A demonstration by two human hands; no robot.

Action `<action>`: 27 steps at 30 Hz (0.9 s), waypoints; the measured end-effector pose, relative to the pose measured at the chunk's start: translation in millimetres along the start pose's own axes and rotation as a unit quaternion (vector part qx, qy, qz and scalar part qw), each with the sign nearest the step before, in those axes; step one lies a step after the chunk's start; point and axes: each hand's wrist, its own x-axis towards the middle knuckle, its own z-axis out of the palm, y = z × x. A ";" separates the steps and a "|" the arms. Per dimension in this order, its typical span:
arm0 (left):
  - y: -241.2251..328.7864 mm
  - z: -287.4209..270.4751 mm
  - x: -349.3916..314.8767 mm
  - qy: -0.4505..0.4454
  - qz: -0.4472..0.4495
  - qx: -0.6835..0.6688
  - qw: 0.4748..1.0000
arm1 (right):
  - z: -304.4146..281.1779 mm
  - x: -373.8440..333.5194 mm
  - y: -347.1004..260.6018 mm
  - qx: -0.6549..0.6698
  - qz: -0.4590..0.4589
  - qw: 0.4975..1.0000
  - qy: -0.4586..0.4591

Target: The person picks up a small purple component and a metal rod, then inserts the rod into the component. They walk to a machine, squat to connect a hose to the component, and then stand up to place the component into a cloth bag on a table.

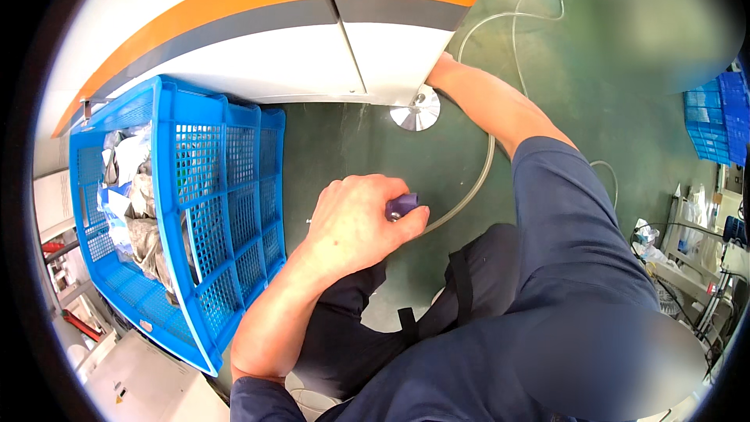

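My left hand (355, 219) is closed around a small dark purple object (403, 205), and only its rounded end shows beside my thumb. A clear hose (469, 195) runs along the floor and passes out of sight near that hand; whether it joins the object cannot be seen. My right arm reaches forward to the lower corner of a white machine (273, 62) with an orange and grey band. Only the back of my right hand (444, 66) shows there; its fingers are hidden behind the corner. Just below it stands a round metal machine foot (416, 112).
A blue plastic crate (164, 211) holding crumpled cloths and bags (133, 211) stands on the left against the machine. Blue crates (707, 117) are at the far right. A cluttered shelf with cables (695, 242) lies lower right. Green floor (336, 141) shows in front of me.
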 end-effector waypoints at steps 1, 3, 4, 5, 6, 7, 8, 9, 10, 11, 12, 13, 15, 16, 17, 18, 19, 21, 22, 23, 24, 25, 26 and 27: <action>0.7 0.2 0.5 0.001 0.006 0.001 1.000 | 3.5 5.5 4.0 -0.007 0.000 1.000 0.004; 1.7 1.5 -0.1 0.000 0.006 -0.004 1.000 | 13.6 18.0 8.4 0.046 0.004 0.999 0.019; 2.9 2.7 0.1 -0.001 0.004 -0.009 1.000 | 16.3 22.7 12.7 0.072 0.006 0.997 0.028; 3.1 2.7 0.5 0.001 -0.001 -0.014 1.000 | 14.6 22.2 14.8 0.089 -0.028 0.995 0.040; 4.4 2.9 1.3 0.001 0.000 -0.011 1.000 | 15.7 18.7 19.5 0.105 -0.062 0.991 0.052; 6.1 3.5 2.4 0.001 0.002 -0.008 1.000 | 15.8 16.7 23.9 0.150 -0.069 0.986 0.030; 7.4 5.8 0.5 -0.002 0.000 -0.008 1.000 | 14.9 14.3 27.2 0.195 -0.076 0.978 0.010; 8.2 6.8 -1.5 -0.002 0.000 -0.010 1.000 | 12.9 13.3 30.3 0.267 -0.056 0.961 -0.045; 9.2 7.2 -3.2 -0.003 0.000 -0.012 1.000 | 16.5 7.8 34.5 0.335 -0.057 0.939 -0.054; 9.2 8.0 -5.8 -0.005 -0.001 -0.015 1.000 | 17.6 -1.1 37.6 0.400 -0.056 0.913 -0.063; 7.7 8.3 -7.5 -0.004 -0.012 -0.018 1.000 | 14.6 -10.1 31.1 0.405 -0.055 0.911 -0.057; 6.0 8.4 -9.3 -0.003 -0.023 -0.021 0.999 | 10.8 -18.6 23.7 0.410 -0.054 0.909 -0.053; 7.7 7.4 -6.2 -0.009 -0.018 -0.019 1.000 | 15.9 -16.2 32.4 0.375 -0.067 0.924 -0.012; 8.7 7.1 -4.1 -0.011 -0.012 -0.017 1.000 | 22.7 -3.9 37.7 0.330 -0.089 0.940 0.017; 7.8 7.5 -4.2 -0.010 -0.012 -0.017 1.000 | 22.0 -1.4 32.8 0.282 -0.117 0.951 0.042; 7.0 7.2 -4.7 -0.012 -0.016 -0.021 1.000 | 20.6 0.8 29.2 0.248 -0.115 0.962 0.014; 6.5 6.5 -5.5 -0.014 -0.020 -0.026 0.999 | 17.2 4.4 25.4 0.214 -0.114 0.970 -0.013; 2.6 6.5 -7.7 -0.001 -0.023 -0.039 0.999 | 12.8 2.6 12.7 0.212 -0.123 0.969 -0.018; 1.7 8.1 -9.9 0.011 -0.019 -0.047 0.999 | 16.2 -4.0 8.4 0.244 -0.131 0.961 0.004; -1.8 6.9 -9.0 0.025 -0.015 -0.052 0.998 | 18.3 -2.4 6.5 0.278 -0.140 0.950 0.029; -1.2 5.7 -4.8 0.015 -0.002 -0.037 0.999 | 29.4 10.5 31.9 0.385 -0.110 0.916 -0.038; -0.4 5.6 -3.2 0.003 0.006 -0.028 1.000 | 40.6 26.1 53.9 0.490 -0.070 0.863 -0.100; -1.0 5.4 -2.7 -0.007 0.014 -0.021 1.000 | 49.3 41.6 73.0 0.574 -0.021 0.804 -0.152; -8.7 7.1 -7.4 0.000 -0.011 -0.022 1.000 | 25.4 23.1 53.5 0.601 -0.052 0.769 -0.211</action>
